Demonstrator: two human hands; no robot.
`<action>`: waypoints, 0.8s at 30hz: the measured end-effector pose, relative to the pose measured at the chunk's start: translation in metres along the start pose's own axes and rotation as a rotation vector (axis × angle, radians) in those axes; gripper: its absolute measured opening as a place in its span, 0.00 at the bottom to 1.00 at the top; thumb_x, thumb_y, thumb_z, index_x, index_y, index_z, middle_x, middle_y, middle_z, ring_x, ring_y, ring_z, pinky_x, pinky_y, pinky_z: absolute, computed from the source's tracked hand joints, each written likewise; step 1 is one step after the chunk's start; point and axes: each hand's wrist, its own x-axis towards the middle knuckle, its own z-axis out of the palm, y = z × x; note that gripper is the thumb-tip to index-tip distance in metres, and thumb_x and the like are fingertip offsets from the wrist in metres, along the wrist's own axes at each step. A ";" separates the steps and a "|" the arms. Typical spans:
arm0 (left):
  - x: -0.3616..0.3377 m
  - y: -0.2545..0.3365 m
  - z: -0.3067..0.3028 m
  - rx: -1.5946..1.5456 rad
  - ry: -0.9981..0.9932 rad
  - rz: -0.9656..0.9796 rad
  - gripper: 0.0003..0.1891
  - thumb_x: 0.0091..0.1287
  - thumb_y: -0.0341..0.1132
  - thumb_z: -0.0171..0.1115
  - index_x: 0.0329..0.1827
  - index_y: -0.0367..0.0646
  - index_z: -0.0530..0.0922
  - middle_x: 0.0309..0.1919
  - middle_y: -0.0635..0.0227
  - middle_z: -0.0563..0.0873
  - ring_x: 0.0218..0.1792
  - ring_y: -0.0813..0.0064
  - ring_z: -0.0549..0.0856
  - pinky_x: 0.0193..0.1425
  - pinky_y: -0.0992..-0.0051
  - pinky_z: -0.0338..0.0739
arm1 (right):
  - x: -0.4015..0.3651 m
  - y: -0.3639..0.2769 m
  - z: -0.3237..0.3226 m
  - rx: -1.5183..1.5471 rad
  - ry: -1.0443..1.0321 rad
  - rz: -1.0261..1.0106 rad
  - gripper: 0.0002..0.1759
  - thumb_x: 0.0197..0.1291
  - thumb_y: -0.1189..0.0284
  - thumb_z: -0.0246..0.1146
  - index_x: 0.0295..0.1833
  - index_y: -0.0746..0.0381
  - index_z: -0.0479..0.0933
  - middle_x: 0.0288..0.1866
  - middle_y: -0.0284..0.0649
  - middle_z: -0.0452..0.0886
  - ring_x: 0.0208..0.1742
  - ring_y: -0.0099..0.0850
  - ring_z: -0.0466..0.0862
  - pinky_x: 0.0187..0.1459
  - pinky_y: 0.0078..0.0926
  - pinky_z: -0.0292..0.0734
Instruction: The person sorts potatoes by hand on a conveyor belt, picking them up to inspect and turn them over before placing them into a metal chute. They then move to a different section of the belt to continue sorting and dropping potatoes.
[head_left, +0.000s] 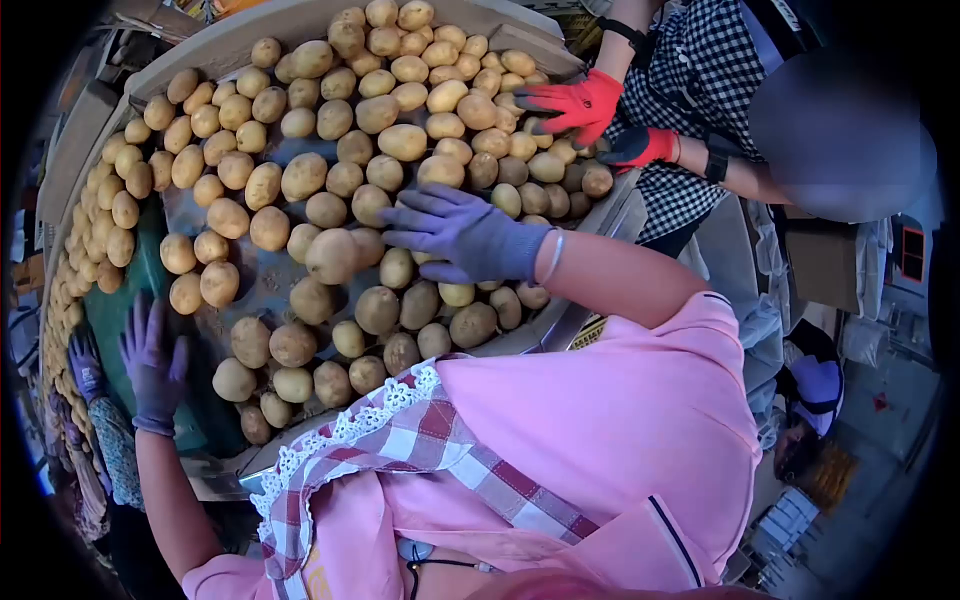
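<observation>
Many pale brown potatoes (303,177) lie spread over a wide metal sorting surface (275,285) in front of me. My right hand (470,235), in a purple-grey glove, reaches across the middle of them. Its fingers are stretched out and touch or nearly touch potatoes near the fingertips. At the left, my left hand (155,362), in a matching glove, is spread open above a green belt (135,255). No potato shows in that hand. Close to its right side are a pale potato (234,381) and a rounder brown one (250,341).
Across at upper right, another person in a checked garment has two red-gloved hands (580,105) at the potatoes. A further gloved hand (86,365) of someone else shows at far left. A raised board (220,45) edges the surface; plastic bags (765,300) hang at right.
</observation>
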 end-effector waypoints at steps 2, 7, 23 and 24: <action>0.006 0.001 -0.011 -0.033 0.105 -0.019 0.35 0.67 0.45 0.61 0.78 0.49 0.65 0.77 0.51 0.66 0.77 0.48 0.64 0.76 0.41 0.54 | -0.011 -0.026 -0.022 0.023 -0.035 0.124 0.36 0.57 0.56 0.69 0.71 0.53 0.71 0.75 0.44 0.69 0.73 0.44 0.71 0.75 0.49 0.62; 0.048 0.120 -0.064 -0.193 -0.078 0.336 0.35 0.59 0.45 0.66 0.71 0.43 0.71 0.73 0.51 0.70 0.74 0.44 0.67 0.76 0.40 0.55 | -0.022 -0.031 -0.022 0.060 0.081 -0.110 0.23 0.58 0.64 0.65 0.60 0.53 0.79 0.68 0.40 0.77 0.66 0.40 0.78 0.64 0.46 0.73; -0.042 -0.019 -0.023 -0.159 0.066 -0.223 0.33 0.60 0.37 0.66 0.72 0.42 0.72 0.72 0.48 0.71 0.73 0.47 0.69 0.75 0.42 0.57 | -0.032 0.089 -0.048 1.347 0.593 1.294 0.21 0.69 0.54 0.64 0.50 0.62 0.80 0.32 0.34 0.81 0.26 0.19 0.80 0.23 0.20 0.74; -0.023 -0.008 -0.027 -0.226 0.126 -0.182 0.33 0.61 0.37 0.65 0.72 0.41 0.71 0.72 0.48 0.71 0.73 0.47 0.69 0.75 0.43 0.58 | -0.015 0.076 -0.051 1.277 0.703 1.188 0.20 0.69 0.56 0.64 0.52 0.62 0.80 0.34 0.34 0.81 0.27 0.18 0.80 0.24 0.19 0.74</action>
